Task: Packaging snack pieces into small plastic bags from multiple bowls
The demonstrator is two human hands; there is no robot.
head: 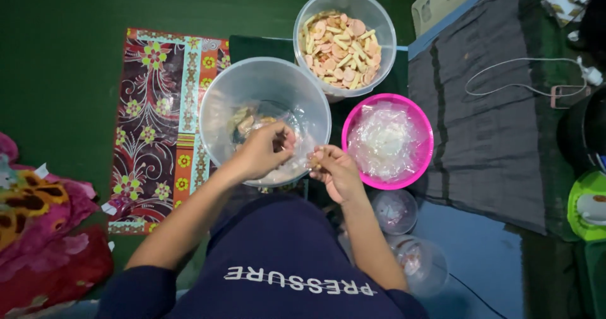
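The left hand (262, 151) reaches over the near rim of a clear plastic tub (265, 120), its fingers curled together around a small snack piece that is partly hidden. Inside that tub lie a few pale snack pieces and a crumpled clear bag. The right hand (334, 170) sits just beside the tub's rim, fingers pinched on one small tan piece (314, 162).

There are two large clear tubs. The second tub (344, 41), beyond the first, is nearly full of pink discs and pale sticks. One pink bowl (387, 141) to the right holds crumpled clear plastic bags. Two small clear cups (394, 210) stand near the right forearm, the nearer cup (420, 262) lower in the view.

One patterned floral mat (158, 123) lies under the first tub on green flooring. A dark striped cloth (486, 123) spreads to the right, with one white cable (530, 72) on it.
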